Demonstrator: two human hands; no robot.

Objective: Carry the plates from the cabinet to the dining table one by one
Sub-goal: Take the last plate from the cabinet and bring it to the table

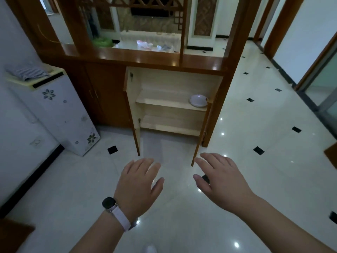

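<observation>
— Since the white plates (198,100) sit at the far right end of the upper shelf (164,103), close against the side wall, where does the reach have to go?

— Low and to the right. They lie flat on that shelf in what looks like a short stack, though I cannot tell how many there are.

— Why are both doors swung out?

— To free the opening. The left door (134,114) and the right door (201,136) of the wooden cabinet (102,92) stand wide open toward the person, so nothing blocks the shelf. The right door hangs on the plates' side, and I judge it the one thing an arm could brush on the way in.

— And the hands?

— Neither holds anything. The left hand (138,181), with a watch (109,203) on its wrist, and the right hand (218,178) are held out palm-down over the tiled floor (255,125). Their fingers are loose and spread, and they are well short of the shelf. The right hand's fingertips are near the bottom corner of the right door.

— So which step is this?

— The approach for a pick-up, I judge: hands empty and forward, ready to lift one plate off the top.

— Where is the dining table?

— Not clearly in view. Left of the cabinet stands a white flower-patterned appliance (60,114) with a folded striped cloth (27,73) on top.
</observation>
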